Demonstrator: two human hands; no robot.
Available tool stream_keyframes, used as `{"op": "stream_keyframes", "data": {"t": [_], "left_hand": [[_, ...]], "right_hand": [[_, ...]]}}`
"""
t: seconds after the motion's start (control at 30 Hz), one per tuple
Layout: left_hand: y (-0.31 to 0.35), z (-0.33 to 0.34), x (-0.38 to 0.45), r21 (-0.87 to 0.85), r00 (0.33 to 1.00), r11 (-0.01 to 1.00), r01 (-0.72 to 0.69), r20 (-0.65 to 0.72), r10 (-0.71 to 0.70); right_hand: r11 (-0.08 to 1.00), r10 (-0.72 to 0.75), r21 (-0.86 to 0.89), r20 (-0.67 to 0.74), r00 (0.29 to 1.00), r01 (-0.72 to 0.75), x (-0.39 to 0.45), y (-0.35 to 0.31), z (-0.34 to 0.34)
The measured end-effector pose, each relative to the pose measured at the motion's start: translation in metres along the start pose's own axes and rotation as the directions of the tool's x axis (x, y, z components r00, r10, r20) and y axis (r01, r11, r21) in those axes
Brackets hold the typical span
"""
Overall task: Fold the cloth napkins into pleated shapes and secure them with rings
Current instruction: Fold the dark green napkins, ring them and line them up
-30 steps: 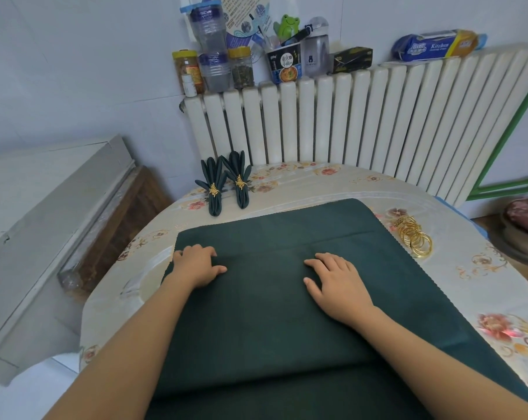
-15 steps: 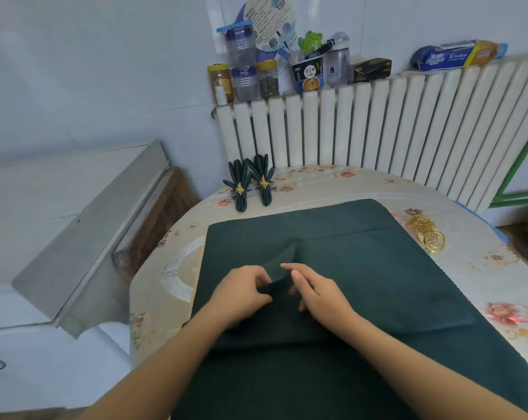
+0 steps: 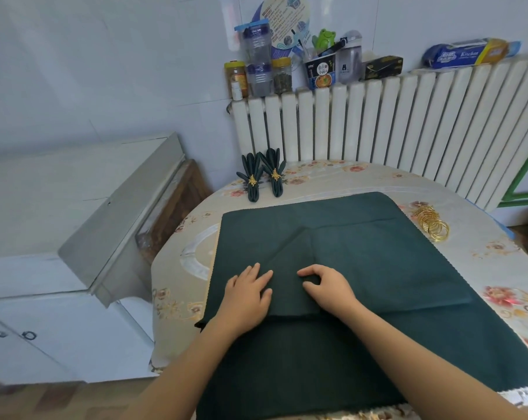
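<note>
Looking down from the head view, a dark green cloth napkin (image 3: 362,262) is seen spread on the floral surface (image 3: 332,180), with a triangular flap folded at its middle. The left hand (image 3: 247,295) is laid flat on the flap, fingers (image 3: 256,272) straight. The right hand (image 3: 329,287) is curled, its fingers pinching a fold. Pleating appears just begun; further even folds are called for. Gold rings (image 3: 432,225) are stacked near the napkin's far right corner; two finished napkins (image 3: 262,177) are set beyond.
</note>
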State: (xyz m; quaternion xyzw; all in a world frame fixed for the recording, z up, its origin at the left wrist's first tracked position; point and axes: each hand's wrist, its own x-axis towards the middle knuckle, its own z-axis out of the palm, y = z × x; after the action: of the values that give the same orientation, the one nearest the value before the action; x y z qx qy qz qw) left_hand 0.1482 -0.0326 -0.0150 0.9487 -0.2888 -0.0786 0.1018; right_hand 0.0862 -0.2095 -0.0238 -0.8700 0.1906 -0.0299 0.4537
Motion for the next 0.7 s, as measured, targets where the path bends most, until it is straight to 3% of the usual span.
{"op": "stream_keyframes", "data": {"t": [0.27,0.37,0.47,0.53,0.7], "left_hand": [[-0.003,0.024,-0.006,0.117,0.998,0.993,0.004,0.056,-0.010],[-0.004,0.023,-0.005,0.123,0.998,0.992,0.006,0.064,-0.014],[-0.005,0.022,-0.005,0.115,0.995,0.993,0.002,0.094,-0.013],[-0.005,0.017,-0.004,0.104,0.993,0.995,0.007,0.113,-0.018],[0.013,0.004,0.016,-0.049,0.988,0.994,-0.094,0.118,0.099]], "right_hand": [[0.956,-0.128,-0.260,0.044,0.991,0.135,0.002,-0.001,-0.001],[0.841,-0.220,-0.507,-0.003,0.975,0.189,-0.011,-0.002,0.001],[0.685,-0.432,-0.691,-0.129,0.893,0.231,-0.029,0.006,0.000],[0.678,-0.509,-0.684,-0.175,0.843,0.268,-0.038,0.020,0.000],[0.767,-0.488,-0.574,-0.229,0.842,0.287,-0.053,0.040,0.001]]}}
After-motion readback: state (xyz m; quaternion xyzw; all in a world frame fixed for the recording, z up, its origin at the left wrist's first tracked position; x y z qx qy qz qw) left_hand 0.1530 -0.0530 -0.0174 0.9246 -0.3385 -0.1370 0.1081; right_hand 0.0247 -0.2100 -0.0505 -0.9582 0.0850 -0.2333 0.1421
